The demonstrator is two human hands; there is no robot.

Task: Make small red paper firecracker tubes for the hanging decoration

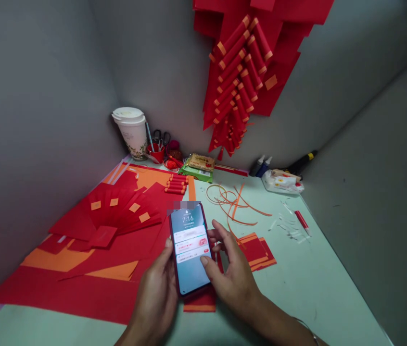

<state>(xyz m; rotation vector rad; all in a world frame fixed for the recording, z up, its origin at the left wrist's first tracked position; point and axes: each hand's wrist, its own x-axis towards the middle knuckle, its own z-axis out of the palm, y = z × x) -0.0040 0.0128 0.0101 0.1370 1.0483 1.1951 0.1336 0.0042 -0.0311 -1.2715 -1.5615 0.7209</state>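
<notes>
A smartphone [192,276] with a lit lock screen reading 7:16 is tilted up above the table. My left hand [156,290] wraps its left edge and underside, thumb along the side. From the right, my right hand [234,271] holds the phone too, its thumb over the lower screen and its curled fingers at the right edge. Partly hidden below the phone lies a red paper strip with an orange border [199,306]. Beside my right hand is a small stack of red and orange paper pieces [261,252].
Red paper sheets [91,288] and a pleated red paper fan [117,206] cover the left side. Thin orange strips [232,197], small red paper rolls [175,184], a white cup [131,134] and a glue gun [299,164] lie farther back. A firecracker decoration [241,72] hangs on the wall.
</notes>
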